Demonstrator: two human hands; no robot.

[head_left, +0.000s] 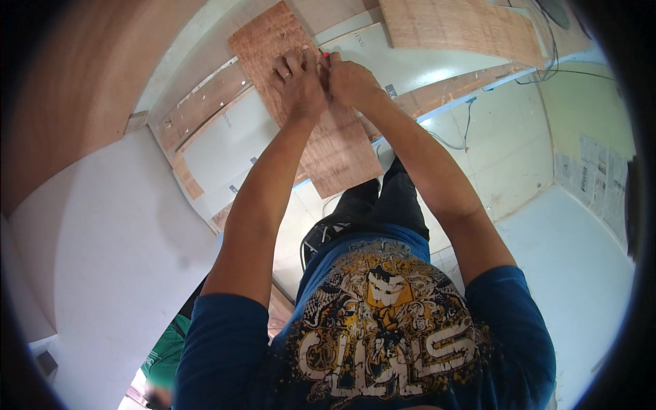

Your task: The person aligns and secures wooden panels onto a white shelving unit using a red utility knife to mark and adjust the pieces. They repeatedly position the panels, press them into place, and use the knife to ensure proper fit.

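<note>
A reddish-brown plywood plank lies slantwise across the bench, its near end jutting over the front edge toward the person. The left hand, with a ring on one finger, presses on the plank's face; its grip is spread, fingers apart and slightly bent. Just beside it, at the plank's right edge, the right hand has its grip curled and pinching a small red-marked object, mostly hidden by the fingers, so its kind cannot be told.

Under the plank, white-faced board with dark print shows on both sides. A narrow plywood strip lies to the left, and a wider plywood panel at upper right, near a dark cable.

Beyond the bench's front edge is the pale tiled floor, with newspaper sheets on the right-hand side. At lower left, part of another person in green shows.
</note>
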